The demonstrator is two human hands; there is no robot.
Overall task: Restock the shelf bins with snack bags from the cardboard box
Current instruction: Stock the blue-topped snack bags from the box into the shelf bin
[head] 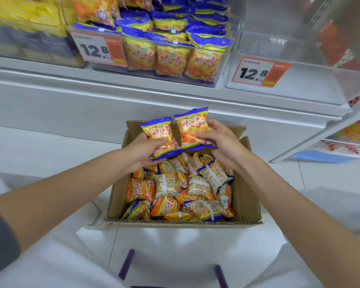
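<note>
Two bags hover over the box, edges touching. The left hand pinches the left bag, thumb across its front. The right bag sits in the curled fingers of the right hand. Beyond stand a stocked bin and a clear bin.

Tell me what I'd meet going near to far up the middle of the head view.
Cardboard box near rim → loose snack bags inside it → left hand gripping one bag beside right hand gripping another bag → white shelf ledge → clear bin stocked with matching bags.
</note>
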